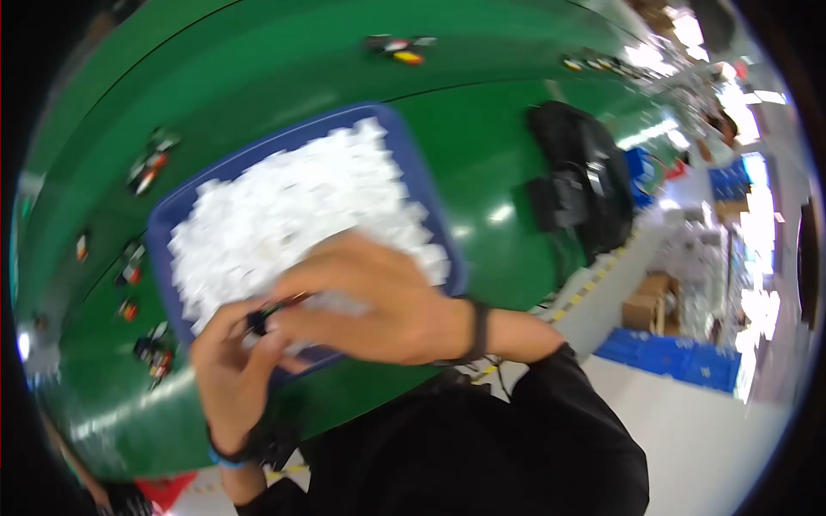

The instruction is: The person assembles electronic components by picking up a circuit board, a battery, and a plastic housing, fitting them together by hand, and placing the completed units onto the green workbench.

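one small dark part (257,322) in the narrow pinching grip of left hand (225,368) and right hand (387,305)

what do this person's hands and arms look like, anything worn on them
The left hand and right hand are ungloved. A dark band circles the right wrist; the left has dark and blue bands. Black sleeves end short of both wrists.

Glossy green counter (495,146), plastic-looking blue tray (416,159)
From my remote view, the counter is smooth, throwing back bright streaks; the tray looks smooth too. Its white pieces (292,198) look matt, blurred past my telling plastic from paper. I see matt black cloth in the sleeve (581,413), dull brown cardboard in the box (647,311).
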A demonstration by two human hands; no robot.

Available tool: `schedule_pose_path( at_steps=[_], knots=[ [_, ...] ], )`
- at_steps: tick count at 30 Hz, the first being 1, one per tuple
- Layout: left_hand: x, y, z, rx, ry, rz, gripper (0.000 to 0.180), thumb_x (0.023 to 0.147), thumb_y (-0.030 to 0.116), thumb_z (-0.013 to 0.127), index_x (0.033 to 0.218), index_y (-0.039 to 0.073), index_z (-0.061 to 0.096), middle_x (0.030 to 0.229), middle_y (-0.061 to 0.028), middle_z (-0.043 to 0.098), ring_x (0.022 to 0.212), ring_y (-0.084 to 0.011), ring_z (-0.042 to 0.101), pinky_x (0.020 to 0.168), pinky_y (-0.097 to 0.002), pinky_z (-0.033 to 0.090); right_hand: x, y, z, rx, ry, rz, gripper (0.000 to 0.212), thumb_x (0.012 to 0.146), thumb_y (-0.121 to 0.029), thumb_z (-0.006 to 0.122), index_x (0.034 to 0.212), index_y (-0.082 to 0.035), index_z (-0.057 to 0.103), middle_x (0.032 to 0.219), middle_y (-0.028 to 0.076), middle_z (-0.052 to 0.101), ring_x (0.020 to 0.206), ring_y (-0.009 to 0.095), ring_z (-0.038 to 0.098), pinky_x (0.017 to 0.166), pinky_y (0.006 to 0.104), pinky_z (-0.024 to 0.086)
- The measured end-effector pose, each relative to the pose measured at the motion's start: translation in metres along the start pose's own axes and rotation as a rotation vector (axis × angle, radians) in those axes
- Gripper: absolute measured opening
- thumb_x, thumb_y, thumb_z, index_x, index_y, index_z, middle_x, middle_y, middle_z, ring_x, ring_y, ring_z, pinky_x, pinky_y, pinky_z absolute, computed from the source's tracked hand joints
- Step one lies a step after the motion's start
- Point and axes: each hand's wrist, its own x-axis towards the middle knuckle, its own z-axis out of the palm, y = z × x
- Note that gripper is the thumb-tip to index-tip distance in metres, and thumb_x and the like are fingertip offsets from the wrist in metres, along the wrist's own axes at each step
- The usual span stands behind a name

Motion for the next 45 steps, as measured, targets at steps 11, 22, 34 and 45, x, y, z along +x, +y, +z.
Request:
schedule_pose_path(
  at_steps=[11, 22, 34, 45],
  knots=[
    [0.004, -0.008, 0.006, 0.091, 0.014, 0.374, 0.035, 0.085, -0.003, 0.07, 0.119, -0.006, 0.059, 0.117, -0.0198, 0.066, 0.095, -0.0202, 0.068, 0.08, -0.0301, 0.06, -0.004, -0.01, -0.013, 0.402, -0.169, 0.457, 0.031, 0.073, -0.002, 0.083, 0.099, 0.0, 0.066, 0.086, 0.01, 0.067, 0.066, 0.013, 0.064, 0.059, 0.0237, 0.047],
    [0.004, 0.007, 0.01, 0.749, 0.132, 0.713, 0.046, 0.071, -0.005, 0.078, 0.115, 0.001, 0.067, 0.107, -0.0138, 0.071, 0.084, -0.0244, 0.068, 0.072, -0.03, 0.055, -0.002, -0.015, -0.009, 0.579, -0.165, 0.645, 0.014, 0.084, 0.002, 0.071, 0.097, 0.007, 0.07, 0.087, 0.013, 0.067, 0.067, 0.015, 0.067, 0.057, 0.023, 0.05],
    [0.005, 0.002, 0.014, 0.836, 0.207, 0.79, 0.046, 0.065, -0.008, 0.08, 0.109, 0.001, 0.069, 0.101, -0.0132, 0.072, 0.082, -0.0249, 0.066, 0.071, -0.0291, 0.052, -0.011, -0.013, -0.002, 0.413, -0.189, 0.564, 0.011, 0.087, 0.001, 0.069, 0.095, 0.009, 0.068, 0.083, 0.013, 0.065, 0.063, 0.016, 0.065, 0.052, 0.024, 0.049],
    [0.005, 0.0, 0.013, 1.015, 0.226, 0.87, 0.045, 0.067, -0.008, 0.079, 0.11, 0.001, 0.068, 0.1, -0.0125, 0.072, 0.079, -0.0243, 0.065, 0.067, -0.029, 0.053, -0.004, -0.012, -0.001, -0.069, -0.197, 0.24, 0.015, 0.08, -0.008, 0.077, 0.086, 0.002, 0.068, 0.075, 0.009, 0.063, 0.051, 0.016, 0.057, 0.046, 0.0275, 0.041]
  ],
)
